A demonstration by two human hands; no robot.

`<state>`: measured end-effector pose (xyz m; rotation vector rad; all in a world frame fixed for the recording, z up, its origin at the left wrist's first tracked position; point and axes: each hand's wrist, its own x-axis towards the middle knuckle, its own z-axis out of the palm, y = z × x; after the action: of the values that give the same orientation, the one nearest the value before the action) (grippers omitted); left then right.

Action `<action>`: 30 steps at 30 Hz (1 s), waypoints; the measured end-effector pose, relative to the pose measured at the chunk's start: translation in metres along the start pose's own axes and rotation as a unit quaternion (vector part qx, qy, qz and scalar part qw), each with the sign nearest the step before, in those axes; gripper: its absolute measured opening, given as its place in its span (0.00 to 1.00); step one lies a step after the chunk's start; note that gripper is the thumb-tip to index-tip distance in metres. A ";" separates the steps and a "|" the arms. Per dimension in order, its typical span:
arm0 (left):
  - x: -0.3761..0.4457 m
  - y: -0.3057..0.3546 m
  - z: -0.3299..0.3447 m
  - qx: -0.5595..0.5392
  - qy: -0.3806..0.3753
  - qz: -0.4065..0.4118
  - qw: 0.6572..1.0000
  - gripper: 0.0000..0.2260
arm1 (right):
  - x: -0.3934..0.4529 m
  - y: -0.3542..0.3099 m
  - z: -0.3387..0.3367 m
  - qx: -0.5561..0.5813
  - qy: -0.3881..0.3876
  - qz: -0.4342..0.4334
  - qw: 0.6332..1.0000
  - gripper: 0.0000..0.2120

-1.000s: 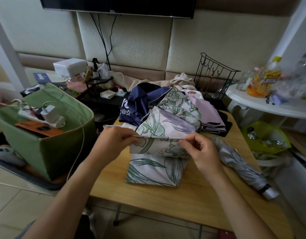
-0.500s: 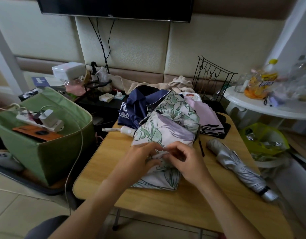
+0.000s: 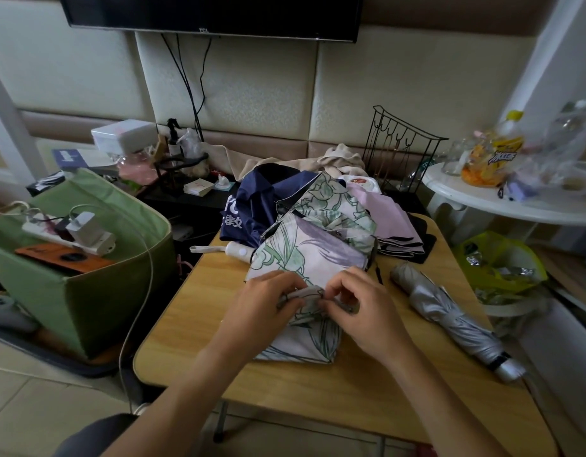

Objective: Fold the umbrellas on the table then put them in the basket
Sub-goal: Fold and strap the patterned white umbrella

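The floral umbrella (image 3: pixel 304 258), white with green leaves and lilac patches, lies in the middle of the wooden table (image 3: pixel 351 390), its white handle (image 3: pixel 235 250) pointing left. My left hand (image 3: pixel 261 305) and my right hand (image 3: pixel 360 305) are close together over its near half, each with fingers curled and pinching a gathered fold of the canopy cloth between them. Just beyond it on the far side of the table are a navy umbrella (image 3: pixel 252 206) with white characters printed on it, of which I can read only "教", and a pink umbrella (image 3: pixel 390 219) with a dark edge, both in a loose heap touching the floral one. To the right on the table lies a silver umbrella (image 3: pixel 450 315), already rolled up and strapped, apart from my hands. Left of the table stands the green fabric basket (image 3: pixel 96 291), with a power strip (image 3: pixel 70 235) and an orange-brown flat thing lying across its top. On the far wall hangs a television (image 3: pixel 212 14) marked "TCL". On the white round side table (image 3: pixel 516 202) at far right stands a yellow-capped bottle (image 3: pixel 496 150); its label writing is too blurred to read
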<state>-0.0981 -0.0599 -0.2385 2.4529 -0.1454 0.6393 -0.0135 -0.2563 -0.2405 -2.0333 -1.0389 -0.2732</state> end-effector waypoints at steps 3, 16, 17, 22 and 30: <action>0.001 0.001 0.001 0.006 0.001 -0.003 1.000 0.06 | -0.002 -0.002 -0.001 0.012 0.002 0.005 1.000 0.10; 0.000 -0.001 -0.002 -0.006 -0.004 -0.005 1.000 0.03 | -0.003 0.000 -0.002 0.028 -0.031 0.029 0.999 0.08; 0.000 -0.002 -0.002 -0.007 -0.006 -0.003 1.000 0.04 | -0.003 0.001 -0.001 0.025 -0.031 0.033 0.999 0.07; -0.001 0.000 0.001 -0.035 -0.004 0.013 0.999 0.10 | -0.003 0.003 0.001 0.089 -0.047 0.064 0.993 0.06; 0.001 0.003 -0.002 -0.014 0.005 0.033 0.999 0.09 | -0.004 0.004 -0.001 0.172 -0.063 0.084 0.979 0.05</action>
<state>-0.0986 -0.0613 -0.2354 2.4254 -0.2303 0.6742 -0.0130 -0.2599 -0.2440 -1.8241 -0.9116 0.1200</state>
